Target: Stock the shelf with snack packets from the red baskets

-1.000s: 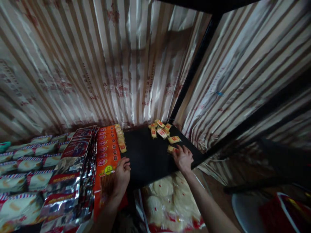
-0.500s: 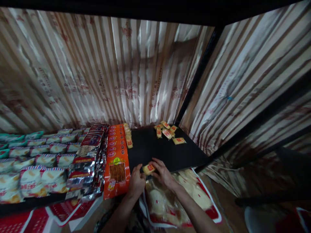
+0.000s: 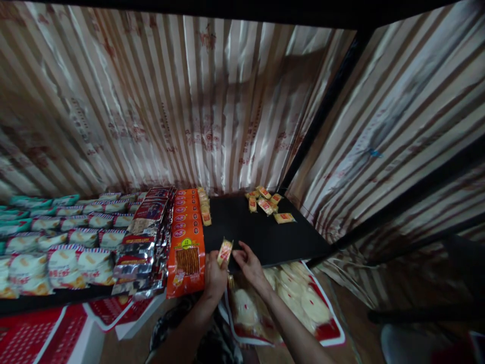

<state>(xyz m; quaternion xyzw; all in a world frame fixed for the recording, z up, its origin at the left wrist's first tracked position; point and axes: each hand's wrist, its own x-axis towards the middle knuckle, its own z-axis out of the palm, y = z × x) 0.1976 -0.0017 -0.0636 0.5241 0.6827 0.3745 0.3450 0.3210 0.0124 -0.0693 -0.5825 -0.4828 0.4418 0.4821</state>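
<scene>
A small yellow wrapped snack (image 3: 225, 252) with a red label stands nearly upright at the front edge of the black shelf (image 3: 242, 235). My left hand (image 3: 215, 275) grips it between thumb and fingers. Just to its right is my right hand (image 3: 248, 265), fingers apart and nothing visible in it. Further back on the shelf lies a loose pile of the same yellow snacks (image 3: 265, 205). Beside the orange packets, a short row of them (image 3: 205, 207) runs front to back.
Left of the row are orange snack packets (image 3: 186, 263), dark silver-edged pouches (image 3: 142, 237) and several rows of white bags (image 3: 96, 265). Under the shelf's front edge sits a red-and-white box (image 3: 335, 331) of pale round goods. Striped sheeting (image 3: 227, 111) hangs behind; a black post (image 3: 322, 111) rises at the corner.
The snack has turned from lying flat between both hands to upright in my left hand. My right hand has let go and moved slightly away. The view has shifted a little.
</scene>
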